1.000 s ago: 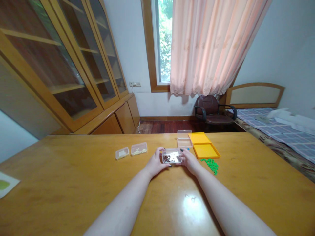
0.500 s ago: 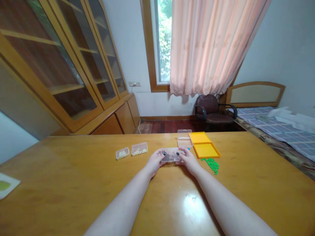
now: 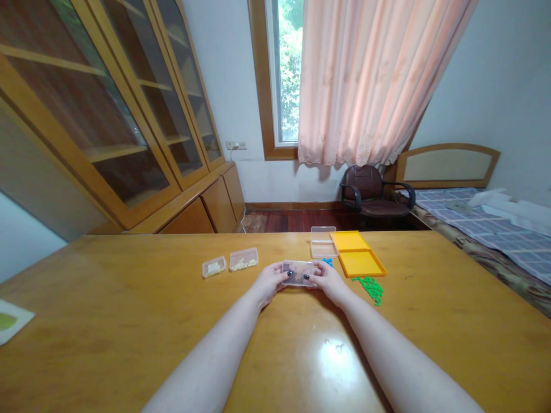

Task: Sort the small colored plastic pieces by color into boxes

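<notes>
Between my two hands is a clear plastic box (image 3: 298, 268) with small dark pieces showing through it. My left hand (image 3: 271, 282) grips its left end, thumb on the top face. On the right end my right hand (image 3: 329, 281) is closed in the same way, its thumb lying on the box. Just behind the right hand lie small blue pieces (image 3: 328, 262), partly covered by it. A pile of green pieces (image 3: 372, 289) is spread on the table to the right of that hand.
An open yellow case (image 3: 365, 264) and an open clear box (image 3: 323, 249) lie at the table's (image 3: 172, 321) far side. Left of my hands stand a clear box of pale pieces (image 3: 243, 260) and a smaller clear box (image 3: 214, 267). A white card (image 3: 19, 322) lies far left.
The held box has shifted slightly down and toward me, its top tilted a little differently. My right thumb has slid left across it. More blue pieces show behind the right hand.
</notes>
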Motion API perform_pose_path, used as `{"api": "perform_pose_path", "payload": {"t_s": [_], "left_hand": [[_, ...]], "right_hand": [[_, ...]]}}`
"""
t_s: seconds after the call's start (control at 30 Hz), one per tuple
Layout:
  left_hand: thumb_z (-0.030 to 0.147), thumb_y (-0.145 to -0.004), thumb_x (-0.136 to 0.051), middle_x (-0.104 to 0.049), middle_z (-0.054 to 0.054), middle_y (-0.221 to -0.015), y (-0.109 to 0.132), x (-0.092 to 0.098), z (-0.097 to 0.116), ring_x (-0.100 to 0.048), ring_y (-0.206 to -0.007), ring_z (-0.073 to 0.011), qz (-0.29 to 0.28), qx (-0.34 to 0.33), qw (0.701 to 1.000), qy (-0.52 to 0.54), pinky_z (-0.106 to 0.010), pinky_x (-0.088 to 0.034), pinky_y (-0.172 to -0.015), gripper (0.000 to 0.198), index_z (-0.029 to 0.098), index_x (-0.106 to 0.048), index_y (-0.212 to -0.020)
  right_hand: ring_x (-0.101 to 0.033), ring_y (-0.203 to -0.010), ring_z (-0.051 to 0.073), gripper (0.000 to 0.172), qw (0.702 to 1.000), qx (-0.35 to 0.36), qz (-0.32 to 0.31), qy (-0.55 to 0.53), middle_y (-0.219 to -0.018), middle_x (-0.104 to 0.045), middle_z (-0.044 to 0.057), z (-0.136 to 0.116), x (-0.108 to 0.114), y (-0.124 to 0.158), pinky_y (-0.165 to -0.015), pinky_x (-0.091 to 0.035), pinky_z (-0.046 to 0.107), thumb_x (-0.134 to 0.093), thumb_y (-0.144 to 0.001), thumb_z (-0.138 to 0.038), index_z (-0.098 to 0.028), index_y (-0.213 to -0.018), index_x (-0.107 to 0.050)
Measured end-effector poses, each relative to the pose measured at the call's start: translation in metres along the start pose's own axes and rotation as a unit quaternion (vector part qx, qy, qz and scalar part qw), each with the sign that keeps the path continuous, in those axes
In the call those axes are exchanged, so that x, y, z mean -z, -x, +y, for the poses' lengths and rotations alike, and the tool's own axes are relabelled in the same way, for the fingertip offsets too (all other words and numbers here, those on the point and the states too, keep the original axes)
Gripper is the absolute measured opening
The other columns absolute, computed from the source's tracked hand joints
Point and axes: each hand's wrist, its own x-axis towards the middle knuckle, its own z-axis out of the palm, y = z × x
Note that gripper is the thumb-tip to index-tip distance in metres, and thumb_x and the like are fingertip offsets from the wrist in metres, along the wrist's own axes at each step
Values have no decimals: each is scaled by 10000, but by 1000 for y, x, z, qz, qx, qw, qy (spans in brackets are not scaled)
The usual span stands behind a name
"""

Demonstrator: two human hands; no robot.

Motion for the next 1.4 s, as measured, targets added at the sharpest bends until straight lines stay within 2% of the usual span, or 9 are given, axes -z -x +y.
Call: {"api": "perform_pose_path", "payload": {"t_s": [0.3, 0.47, 0.53, 0.63, 0.7, 0.8, 0.9, 1.1, 1.4], "left_hand": [[227, -549, -780, -655, -128, -1010, -3, 2, -4, -635, -879, -215, 39, -18, 999, -32, -362, -470, -850, 498, 101, -573, -984], [311, -640, -711, -585, -141, -1134, -3, 5, -6, -600, -963, -213, 58, -72, 985, -145, -379, -459, -865, 710, 158, -384, -1251], [342, -644, -699, -419, -148, -1324, 1, 6, -4, -517, -1103, -237, 61, -123, 947, -289, -408, -409, -932, 781, 212, -321, -1316], [366, -555, -761, -224, -89, -1444, 9, 3, 0, -309, -1269, -287, 31, -203, 796, -569, -471, -259, -1036, 863, 293, -355, -1312], [369, -577, -753, -332, -72, -1391, 12, -3, 2, -317, -1252, -285, -4, -228, 695, -682, -482, -227, -1042, 799, 311, -394, -1289], [354, -693, -671, -486, -67, -1248, 13, -5, 12, -425, -1137, -253, -14, -249, 620, -744, -438, -302, -987, 629, 296, -425, -1270], [376, -749, -607, -493, -75, -1230, 14, 14, 39, -439, -1111, -246, 41, -260, 586, -766, -412, -327, -961, 573, 272, -417, -1279], [391, -797, -519, -491, -69, -1267, 27, 94, 91, -421, -1162, -248, 172, -189, 544, -799, -497, -216, -1029, 525, 266, -393, -1292], [374, -848, -427, -433, -20, -1352, 22, 123, 78, -373, -1238, -238, 156, -116, 526, -828, -568, -85, -1050, 442, 346, -403, -1288]], "right_hand": [[-627, -665, 165, 477, 1000, 11, 10, -12, -860, -645, 40, 3, -2, -1, -569, -492, 268, -731, -573, -285, -200, -968, -478], [-634, -689, 174, 553, 1000, 3, 21, -21, -878, -639, 37, 5, -1, -3, -563, -509, 279, -718, -595, -313, -219, -1067, -445], [-637, -699, 180, 583, 1000, 6, 17, -15, -872, -642, 33, 6, 0, -4, -569, -515, 292, -703, -615, -327, -229, -1118, -425], [-636, -714, 180, 534, 1000, 20, 7, -2, -868, -647, 34, 6, 0, -3, -571, -517, 290, -678, -643, -336, -221, -1109, -442], [-635, -729, 177, 474, 1000, 25, 8, -5, -880, -648, 36, 6, -2, -2, -570, -517, 279, -669, -651, -332, -215, -1065, -469], [-641, -709, 169, 422, 999, 24, 21, -13, -855, -648, 35, 5, -4, 0, -558, -516, 267, -659, -662, -314, -206, -1032, -491], [-646, -617, 151, 397, 999, 7, 38, -23, -852, -645, 45, 4, -4, 0, -544, -518, 277, -629, -700, -310, -198, -1051, -483], [-625, -552, 127, 336, 998, -6, 53, -33, -861, -644, 60, 5, -3, -2, -507, -519, 277, -580, -746, -277, -186, -1051, -469], [-603, -509, 115, 306, 998, -14, 55, -35, -799, -640, 33, 6, -3, -3, -497, -512, 272, -561, -746, -211, -189, -1033, -459]]}}
